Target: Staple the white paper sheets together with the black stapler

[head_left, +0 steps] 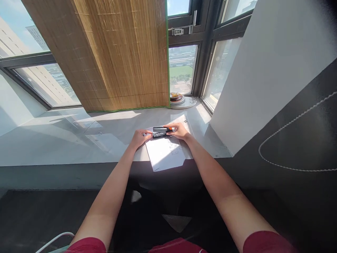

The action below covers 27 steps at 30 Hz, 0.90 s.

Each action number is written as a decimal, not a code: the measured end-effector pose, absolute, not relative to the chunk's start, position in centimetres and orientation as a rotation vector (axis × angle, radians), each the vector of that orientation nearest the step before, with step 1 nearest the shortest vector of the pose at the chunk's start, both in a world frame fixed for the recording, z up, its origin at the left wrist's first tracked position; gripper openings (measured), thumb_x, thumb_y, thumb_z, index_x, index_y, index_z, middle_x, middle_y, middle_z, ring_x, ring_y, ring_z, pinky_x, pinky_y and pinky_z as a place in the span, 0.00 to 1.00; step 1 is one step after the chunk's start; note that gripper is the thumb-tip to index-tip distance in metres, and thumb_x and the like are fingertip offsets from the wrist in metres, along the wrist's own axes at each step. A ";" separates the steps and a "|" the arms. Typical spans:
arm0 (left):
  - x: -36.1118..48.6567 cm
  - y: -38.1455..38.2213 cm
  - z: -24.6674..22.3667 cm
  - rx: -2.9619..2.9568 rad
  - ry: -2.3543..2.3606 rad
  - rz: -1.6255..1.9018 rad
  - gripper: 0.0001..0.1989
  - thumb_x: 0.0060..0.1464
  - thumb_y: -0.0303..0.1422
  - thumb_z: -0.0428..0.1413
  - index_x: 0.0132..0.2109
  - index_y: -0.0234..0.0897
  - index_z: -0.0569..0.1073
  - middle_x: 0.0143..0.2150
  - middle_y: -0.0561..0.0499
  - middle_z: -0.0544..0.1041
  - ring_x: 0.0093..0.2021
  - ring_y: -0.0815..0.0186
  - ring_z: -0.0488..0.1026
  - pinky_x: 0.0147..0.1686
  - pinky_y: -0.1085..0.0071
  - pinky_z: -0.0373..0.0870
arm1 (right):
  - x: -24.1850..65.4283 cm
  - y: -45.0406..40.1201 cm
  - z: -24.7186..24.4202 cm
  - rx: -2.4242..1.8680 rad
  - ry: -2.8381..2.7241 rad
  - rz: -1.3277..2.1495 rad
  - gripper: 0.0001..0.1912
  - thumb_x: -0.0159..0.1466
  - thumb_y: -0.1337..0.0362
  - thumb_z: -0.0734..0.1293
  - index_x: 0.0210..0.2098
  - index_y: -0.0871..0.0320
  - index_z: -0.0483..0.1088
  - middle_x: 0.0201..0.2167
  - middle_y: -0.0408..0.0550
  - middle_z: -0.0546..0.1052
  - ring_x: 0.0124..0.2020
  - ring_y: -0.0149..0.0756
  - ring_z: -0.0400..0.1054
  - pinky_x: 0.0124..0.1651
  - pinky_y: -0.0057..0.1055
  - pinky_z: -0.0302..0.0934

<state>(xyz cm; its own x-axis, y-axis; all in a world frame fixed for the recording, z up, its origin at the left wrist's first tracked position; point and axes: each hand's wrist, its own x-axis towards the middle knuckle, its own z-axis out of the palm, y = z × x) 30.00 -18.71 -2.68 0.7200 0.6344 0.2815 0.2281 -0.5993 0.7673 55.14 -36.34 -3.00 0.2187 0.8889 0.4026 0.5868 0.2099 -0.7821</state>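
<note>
A dark stapler (160, 130) is held level just above a sheet of white paper (164, 151). Its upper and lower arms are apart at the left end. My right hand (179, 131) is closed around the stapler's right end, where a bit of orange shows. At the left end, my left hand (140, 138) pinches near the lower arm with thumb and fingertips. Something small and shiny shows by those fingers, too small to name. The paper carries printed lines on its right side, and its near edge hangs over the sill's front edge.
A pale window sill (118, 140) runs under the windows. Stacked plates (177, 101) stand at its back right corner. A bamboo blind (126, 52) hangs behind the sill, with a white wall (252, 66) on the right. A beaded cord (279, 123) loops at far right.
</note>
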 end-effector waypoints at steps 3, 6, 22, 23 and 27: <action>30.1 -18.5 -2.9 2.187 0.633 0.713 0.15 0.51 0.44 0.69 0.41 0.41 0.90 0.39 0.44 0.87 0.38 0.57 0.78 0.38 0.65 0.69 | 55.0 -36.3 -2.9 -1.452 -1.492 0.399 0.24 0.58 0.63 0.79 0.55 0.50 0.85 0.49 0.50 0.87 0.51 0.49 0.80 0.58 0.47 0.75; 30.1 -18.4 -3.0 2.192 0.617 0.709 0.14 0.51 0.44 0.69 0.40 0.42 0.90 0.40 0.44 0.87 0.42 0.54 0.80 0.40 0.63 0.70 | 54.8 -36.2 -2.8 -1.433 -1.510 0.397 0.23 0.59 0.62 0.80 0.54 0.51 0.86 0.47 0.51 0.87 0.49 0.50 0.80 0.56 0.46 0.74; 30.7 -18.5 -2.8 2.256 0.769 0.721 0.05 0.46 0.34 0.70 0.34 0.42 0.87 0.38 0.49 0.86 0.44 0.55 0.78 0.46 0.63 0.72 | 54.6 -35.6 -3.3 -1.385 -1.539 0.405 0.23 0.59 0.61 0.81 0.55 0.53 0.86 0.43 0.49 0.86 0.45 0.45 0.78 0.53 0.42 0.72; 30.7 -18.6 -2.7 2.260 0.780 0.717 0.06 0.46 0.34 0.70 0.34 0.41 0.87 0.37 0.49 0.86 0.43 0.56 0.78 0.46 0.64 0.72 | 54.6 -35.6 -3.5 -1.375 -1.545 0.403 0.24 0.60 0.60 0.81 0.55 0.53 0.86 0.42 0.50 0.86 0.44 0.45 0.78 0.53 0.41 0.72; 30.8 -18.8 -2.5 2.268 0.793 0.709 0.07 0.46 0.35 0.69 0.34 0.39 0.86 0.37 0.49 0.85 0.42 0.58 0.77 0.45 0.66 0.72 | 54.8 -35.3 -3.9 -1.363 -1.557 0.406 0.26 0.60 0.59 0.81 0.57 0.55 0.84 0.42 0.50 0.86 0.43 0.43 0.78 0.52 0.40 0.71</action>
<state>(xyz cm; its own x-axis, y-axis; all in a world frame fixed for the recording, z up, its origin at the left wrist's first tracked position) 30.76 -18.77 -2.53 0.6748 0.6851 0.2743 0.3487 -0.6236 0.6997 54.81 -35.30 -3.88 0.1198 0.8869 0.4461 0.5564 0.3122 -0.7701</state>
